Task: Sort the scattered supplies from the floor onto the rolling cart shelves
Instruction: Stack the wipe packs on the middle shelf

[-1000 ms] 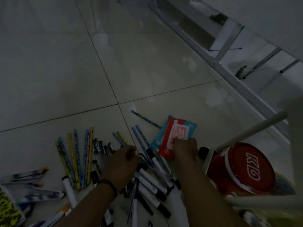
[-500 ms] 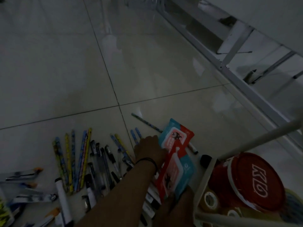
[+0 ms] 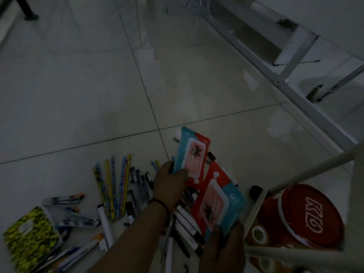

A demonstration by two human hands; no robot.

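- Head view, dim light, looking down at a pale tiled floor (image 3: 82,107) strewn with supplies.
- The left hand (image 3: 170,184) grips one wipes packet (image 3: 192,156) by its lower edge, fingers curled around it, lifting it clear of the floor so it can go to the cart.
- The right hand (image 3: 226,251), low in the frame, holds a second wipes packet (image 3: 216,201) from beneath, fingers closed on its near end; the two packets are likely being gathered to be shelved as a pair.
- The rolling cart (image 3: 291,175) stands just right of the hands, its white rail crossing the corner; a red-lidded tub (image 3: 309,215) and tape rolls (image 3: 258,234) already sit on a shelf, so sorting looks partly done.
- Still on the floor: a fan of patterned pencils (image 3: 116,186), dark pens (image 3: 139,184) beside them, markers (image 3: 187,229) under the forearm, and a yellow-green notebook (image 3: 29,237) toward the lower left.
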